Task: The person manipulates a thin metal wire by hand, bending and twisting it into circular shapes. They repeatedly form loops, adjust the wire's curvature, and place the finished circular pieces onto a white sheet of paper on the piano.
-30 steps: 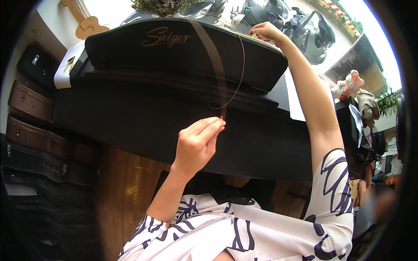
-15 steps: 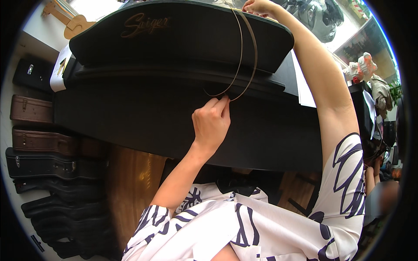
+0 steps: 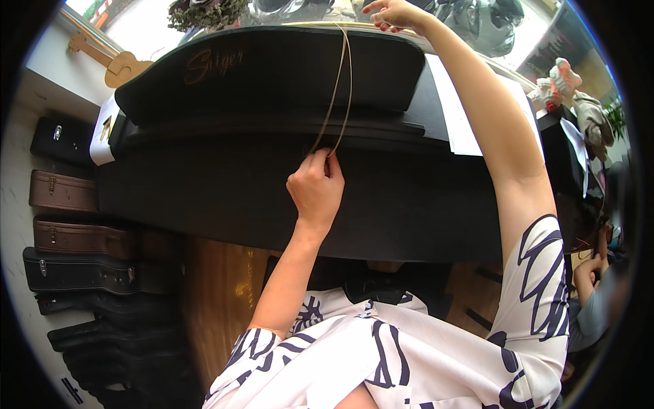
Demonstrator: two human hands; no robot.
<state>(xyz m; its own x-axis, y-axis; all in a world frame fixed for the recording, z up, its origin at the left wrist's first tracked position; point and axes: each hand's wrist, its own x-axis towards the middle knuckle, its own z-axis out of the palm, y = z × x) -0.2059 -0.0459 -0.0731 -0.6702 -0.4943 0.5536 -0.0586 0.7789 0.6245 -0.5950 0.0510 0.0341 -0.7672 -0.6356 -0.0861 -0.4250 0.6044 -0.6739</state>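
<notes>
A thin, pale, flexible strip [image 3: 336, 78] hangs in a narrow loop from the top edge of a black upright board [image 3: 272, 75] with gold lettering. My left hand [image 3: 315, 187] is closed on the lower end of the loop, thumb and fingers pinched, above a long black surface [image 3: 204, 184] that resembles a closed piano. Beyond the board's top edge, my right hand [image 3: 396, 15] reaches out with its fingers apart. Nothing shows between them. The strip's upper part passes out of sight near that edge.
Black and brown instrument cases [image 3: 85, 269] are stacked at the left. A wooden guitar-shaped piece [image 3: 122, 68] stands at the far left. White sheets [image 3: 453, 112] lie under my right arm. Plastic-wrapped things [image 3: 484, 27] sit at the back. Another person's arm [image 3: 587, 276] shows at the right.
The strip's loop has narrowed and moved left, drawn straighter. My left hand has shifted slightly left. My right hand's fingers, earlier bent at the edge, are now spread.
</notes>
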